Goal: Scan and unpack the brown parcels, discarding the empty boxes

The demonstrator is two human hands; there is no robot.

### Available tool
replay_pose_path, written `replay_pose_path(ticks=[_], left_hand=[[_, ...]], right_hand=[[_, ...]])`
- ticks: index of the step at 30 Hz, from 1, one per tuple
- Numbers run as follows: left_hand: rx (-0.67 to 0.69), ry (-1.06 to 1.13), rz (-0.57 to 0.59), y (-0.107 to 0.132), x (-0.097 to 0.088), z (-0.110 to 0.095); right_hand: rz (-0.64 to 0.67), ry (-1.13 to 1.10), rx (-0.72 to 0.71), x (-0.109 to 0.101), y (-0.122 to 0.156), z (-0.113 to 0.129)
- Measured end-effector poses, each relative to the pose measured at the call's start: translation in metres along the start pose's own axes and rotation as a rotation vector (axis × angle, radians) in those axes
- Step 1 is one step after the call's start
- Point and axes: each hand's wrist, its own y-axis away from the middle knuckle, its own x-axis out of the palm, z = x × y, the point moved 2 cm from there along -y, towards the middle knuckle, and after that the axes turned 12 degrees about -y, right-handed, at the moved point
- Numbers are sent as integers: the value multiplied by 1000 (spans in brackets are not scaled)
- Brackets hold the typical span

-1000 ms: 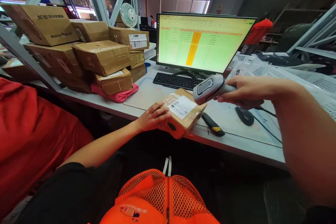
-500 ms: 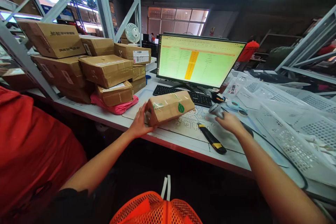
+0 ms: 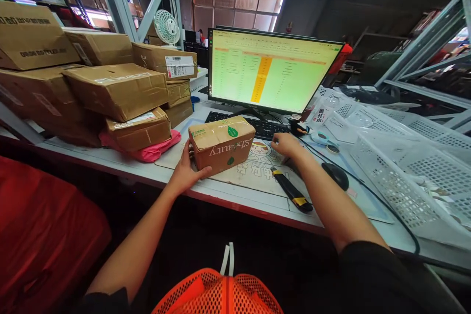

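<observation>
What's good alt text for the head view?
The left hand holds a box on a desk; the right hand is near the keyboard and knife. Behind stands a lit monitor, with stacked boxes left, baskets right.

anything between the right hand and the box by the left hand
Nothing visible: only the flat printed mat lies between the right hand and the box. The black-and-yellow cutter lies off that line, nearer the camera.

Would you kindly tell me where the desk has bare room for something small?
Bare mat shows between the held box and the knife, with a narrower patch between the pink bundle and the left hand. It is crowded on the left with stacked boxes, behind with the keyboard and screen, and on the right with baskets.
</observation>
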Motion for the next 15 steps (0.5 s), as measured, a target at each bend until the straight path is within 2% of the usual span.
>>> replay_pose_path(ticks=[3, 6, 10, 15], left_hand=[[-7, -32, -8, 1, -1, 0], [-18, -71, -9, 1, 1, 0], [-22, -84, -8, 1, 3, 0], [-8, -60, -19, 2, 2, -2]], right_hand=[[67, 1, 25, 14, -28, 6], [108, 5, 56, 18, -42, 3], [91, 15, 50, 15, -49, 2], [120, 26, 25, 15, -52, 13]])
